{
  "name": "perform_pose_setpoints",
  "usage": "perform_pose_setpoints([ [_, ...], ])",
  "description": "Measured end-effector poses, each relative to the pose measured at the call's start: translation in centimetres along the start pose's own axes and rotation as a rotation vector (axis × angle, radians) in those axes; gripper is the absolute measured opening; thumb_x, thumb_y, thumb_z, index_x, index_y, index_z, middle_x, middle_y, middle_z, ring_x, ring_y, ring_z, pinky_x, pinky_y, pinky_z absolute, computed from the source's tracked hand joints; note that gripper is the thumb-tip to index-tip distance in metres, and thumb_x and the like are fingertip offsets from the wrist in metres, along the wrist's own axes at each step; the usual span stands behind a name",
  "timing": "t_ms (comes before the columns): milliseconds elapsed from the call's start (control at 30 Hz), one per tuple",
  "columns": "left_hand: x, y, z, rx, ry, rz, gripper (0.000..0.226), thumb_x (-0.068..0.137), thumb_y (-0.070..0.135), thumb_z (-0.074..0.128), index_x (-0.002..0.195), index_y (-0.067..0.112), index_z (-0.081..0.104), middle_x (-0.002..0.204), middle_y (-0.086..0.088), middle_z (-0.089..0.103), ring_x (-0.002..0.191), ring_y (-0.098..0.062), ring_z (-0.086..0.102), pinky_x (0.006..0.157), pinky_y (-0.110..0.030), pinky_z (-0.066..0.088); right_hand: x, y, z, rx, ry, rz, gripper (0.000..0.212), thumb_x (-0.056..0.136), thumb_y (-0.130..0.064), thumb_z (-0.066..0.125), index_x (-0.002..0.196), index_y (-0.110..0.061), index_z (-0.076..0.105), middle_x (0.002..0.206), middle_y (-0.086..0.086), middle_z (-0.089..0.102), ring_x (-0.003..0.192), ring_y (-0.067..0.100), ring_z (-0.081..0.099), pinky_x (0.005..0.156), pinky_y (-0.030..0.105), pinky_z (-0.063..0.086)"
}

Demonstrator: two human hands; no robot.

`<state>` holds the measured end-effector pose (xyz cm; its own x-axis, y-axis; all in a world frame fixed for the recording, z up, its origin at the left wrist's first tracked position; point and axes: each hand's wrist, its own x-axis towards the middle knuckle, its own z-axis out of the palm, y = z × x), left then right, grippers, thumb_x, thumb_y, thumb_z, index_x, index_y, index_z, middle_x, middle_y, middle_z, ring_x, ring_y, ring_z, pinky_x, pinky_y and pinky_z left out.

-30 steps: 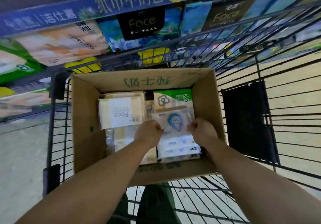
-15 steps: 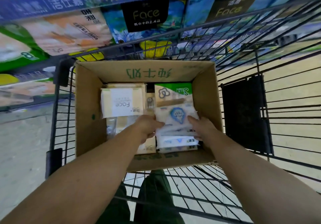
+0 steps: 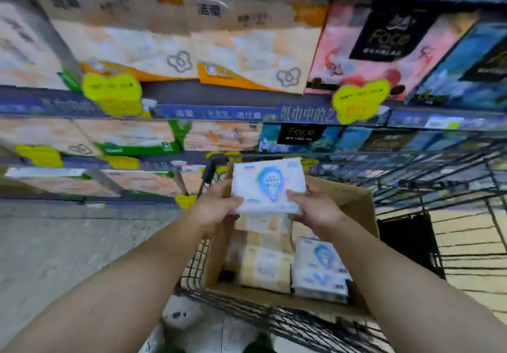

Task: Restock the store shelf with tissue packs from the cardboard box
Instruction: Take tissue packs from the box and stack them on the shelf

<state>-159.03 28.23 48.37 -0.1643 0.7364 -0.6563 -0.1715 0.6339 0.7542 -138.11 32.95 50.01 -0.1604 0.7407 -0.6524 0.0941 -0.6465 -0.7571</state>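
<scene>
**Tissue pack held above the carton, facing the shelf**

Beyond both hands, the store shelf (image 3: pixel 216 112) is filling the upper view; its blue edge strip is carrying Chinese characters, partly blurred. Black panels reading "Face" (image 3: pixel 301 133) are showing on blue packs past the right hand, and a larger "Face" panel on a pink pack higher up. Yellow price tags (image 3: pixel 359 100) are hanging from the strip, their print too smeared to read. Below and between the forearms, the cardboard box (image 3: pixel 356 202) is sitting in a wire shopping cart (image 3: pixel 274 317), holding beige packs (image 3: pixel 263 267) and white packs with a blue emblem (image 3: pixel 319 270); the beige label is not legible. The left hand (image 3: pixel 212 210) and right hand (image 3: pixel 315 210) are each gripping, thumb on top, a lower corner of a white tissue pack (image 3: pixel 269 185) raised above the box; its blue drop-shaped emblem is visible, the text blurred. The fingers beneath the pack are hidden.
</scene>
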Motion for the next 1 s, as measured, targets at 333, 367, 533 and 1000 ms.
perform_pose_setpoints([
  [333, -10.7, 8.3, -35.0, -0.133, 0.217, 0.270, 0.026, 0.086, 0.019, 0.069, 0.110, 0.012, 0.062, 0.100, -0.005, 0.070, 0.080, -0.016, 0.065, 0.068, -0.029, 0.053, -4.7, -8.0, 36.3, -0.096, -0.383, -0.193, 0.022, 0.092, -0.007, 0.058, 0.113, -0.015, 0.057, 0.105, 0.004, 0.068, 0.088, 0.021, 0.066, 0.070, 0.033, 0.055],
  [367, -12.6, 8.7, -38.9, -0.122, 0.254, 0.302, 0.022, 0.086, 0.019, 0.069, 0.107, 0.013, 0.062, 0.094, -0.003, 0.071, 0.077, -0.016, 0.064, 0.064, -0.028, 0.051, -5.6, -8.5, 40.3, -0.092, -0.423, -0.199, 0.017, 0.093, -0.007, 0.056, 0.107, -0.015, 0.058, 0.099, 0.004, 0.069, 0.082, 0.020, 0.066, 0.065, 0.031, 0.054],
  [533, -19.9, 10.4, -55.3, -0.095, 0.435, 0.427, 0.016, 0.083, 0.021, 0.071, 0.096, 0.013, 0.066, 0.092, -0.011, 0.070, 0.076, -0.027, 0.062, 0.059, -0.028, 0.051, -10.5, -11.5, 57.5, -0.090, -0.679, -0.252, 0.012, 0.098, -0.024, 0.050, 0.095, -0.018, 0.060, 0.081, 0.001, 0.075, 0.075, 0.019, 0.068, 0.073, 0.037, 0.054],
  [1000, -23.3, 19.1, -80.0, -0.112, 0.598, 0.672, 0.015, 0.090, 0.007, 0.061, 0.105, 0.012, 0.065, 0.097, -0.007, 0.072, 0.071, -0.012, 0.068, 0.059, -0.022, 0.053, -11.2, -21.1, 84.7, -0.353, -0.818, -0.610, 0.027, 0.095, -0.019, 0.057, 0.122, -0.017, 0.055, 0.112, 0.005, 0.070, 0.094, 0.021, 0.068, 0.079, 0.036, 0.056],
])
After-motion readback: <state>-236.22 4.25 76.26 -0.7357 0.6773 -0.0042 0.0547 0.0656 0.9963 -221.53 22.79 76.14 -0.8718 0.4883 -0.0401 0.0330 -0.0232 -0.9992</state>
